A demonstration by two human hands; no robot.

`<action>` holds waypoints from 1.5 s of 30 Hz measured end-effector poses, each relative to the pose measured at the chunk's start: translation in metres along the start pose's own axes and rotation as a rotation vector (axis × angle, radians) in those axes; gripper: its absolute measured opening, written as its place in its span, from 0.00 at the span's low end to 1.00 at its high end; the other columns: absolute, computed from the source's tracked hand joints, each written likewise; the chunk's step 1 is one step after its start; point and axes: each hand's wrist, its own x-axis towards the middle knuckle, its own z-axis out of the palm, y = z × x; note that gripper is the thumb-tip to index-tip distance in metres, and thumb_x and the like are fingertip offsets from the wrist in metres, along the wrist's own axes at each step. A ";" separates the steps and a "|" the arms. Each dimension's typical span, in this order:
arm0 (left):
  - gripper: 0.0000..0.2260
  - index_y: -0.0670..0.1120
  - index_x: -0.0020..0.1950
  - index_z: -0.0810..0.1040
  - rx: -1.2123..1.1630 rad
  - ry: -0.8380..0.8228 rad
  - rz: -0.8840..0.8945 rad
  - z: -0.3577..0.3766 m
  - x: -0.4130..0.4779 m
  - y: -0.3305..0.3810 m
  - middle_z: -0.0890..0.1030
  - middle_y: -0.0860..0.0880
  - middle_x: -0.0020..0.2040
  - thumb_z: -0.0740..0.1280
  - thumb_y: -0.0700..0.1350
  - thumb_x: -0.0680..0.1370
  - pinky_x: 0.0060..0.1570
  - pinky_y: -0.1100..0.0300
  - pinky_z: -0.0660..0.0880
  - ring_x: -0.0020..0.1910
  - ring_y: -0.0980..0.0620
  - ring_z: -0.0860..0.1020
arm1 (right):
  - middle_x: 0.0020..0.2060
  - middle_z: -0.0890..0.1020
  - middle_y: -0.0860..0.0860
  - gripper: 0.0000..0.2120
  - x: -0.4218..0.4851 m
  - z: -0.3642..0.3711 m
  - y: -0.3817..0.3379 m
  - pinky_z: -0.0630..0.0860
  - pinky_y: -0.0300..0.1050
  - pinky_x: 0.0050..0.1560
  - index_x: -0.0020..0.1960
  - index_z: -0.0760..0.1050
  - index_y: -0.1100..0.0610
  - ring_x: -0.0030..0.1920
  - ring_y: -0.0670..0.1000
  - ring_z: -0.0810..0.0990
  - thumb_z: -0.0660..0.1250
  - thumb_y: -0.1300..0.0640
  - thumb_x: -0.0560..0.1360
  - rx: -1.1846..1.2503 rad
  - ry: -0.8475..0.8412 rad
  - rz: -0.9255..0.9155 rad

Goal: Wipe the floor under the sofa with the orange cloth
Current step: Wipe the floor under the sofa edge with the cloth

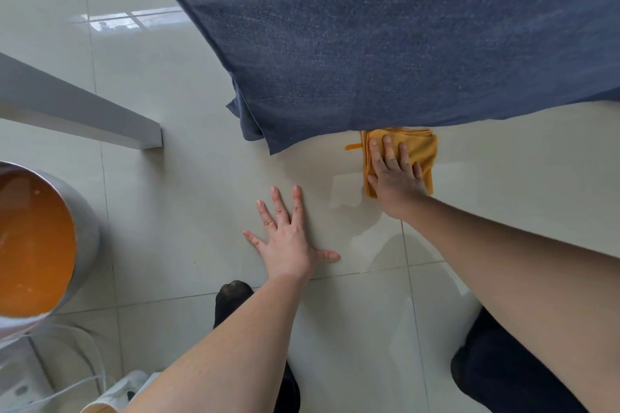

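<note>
The folded orange cloth [421, 151] lies flat on the pale tiled floor [188, 198], its far edge tucked under the hanging blue sofa cover [385, 43]. My right hand [396, 174] presses flat on the cloth, fingers spread and pointing toward the sofa. My left hand [288, 238] rests palm down on the bare tile to the left, fingers apart, holding nothing. A wet sheen marks the tile just in front of the cloth.
A metal bucket [85, 228] with orange liquid stands at the left edge. A grey-white furniture edge [84, 111] juts in at the left. My dark-socked foot [235, 298] and dark-clothed knee [503, 369] are on the floor below. White cables and a white device lie bottom left.
</note>
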 end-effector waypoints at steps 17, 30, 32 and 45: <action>0.72 0.62 0.81 0.24 0.010 0.019 0.004 0.002 0.000 -0.002 0.23 0.50 0.82 0.77 0.75 0.59 0.74 0.21 0.43 0.82 0.38 0.28 | 0.81 0.31 0.46 0.34 0.025 -0.031 -0.013 0.44 0.69 0.79 0.81 0.28 0.44 0.81 0.56 0.32 0.49 0.44 0.86 0.025 -0.010 -0.045; 0.70 0.57 0.81 0.23 0.084 0.005 -0.052 -0.002 -0.012 -0.023 0.24 0.50 0.82 0.75 0.76 0.62 0.76 0.24 0.50 0.83 0.38 0.32 | 0.82 0.32 0.46 0.34 0.029 -0.033 -0.031 0.43 0.70 0.78 0.82 0.30 0.43 0.82 0.57 0.32 0.50 0.44 0.86 0.021 -0.031 -0.037; 0.71 0.57 0.80 0.22 0.072 -0.019 -0.063 0.000 -0.014 -0.025 0.22 0.51 0.81 0.76 0.75 0.62 0.76 0.23 0.51 0.83 0.37 0.30 | 0.82 0.33 0.46 0.33 0.031 -0.028 -0.037 0.43 0.71 0.78 0.82 0.32 0.44 0.82 0.57 0.33 0.49 0.44 0.86 0.025 -0.006 -0.036; 0.72 0.59 0.79 0.21 0.003 -0.032 -0.061 0.003 -0.010 -0.027 0.21 0.52 0.80 0.78 0.73 0.62 0.75 0.22 0.47 0.82 0.37 0.27 | 0.81 0.36 0.39 0.31 -0.003 -0.003 0.019 0.46 0.64 0.81 0.81 0.33 0.35 0.83 0.51 0.36 0.48 0.40 0.85 -0.177 0.031 -0.293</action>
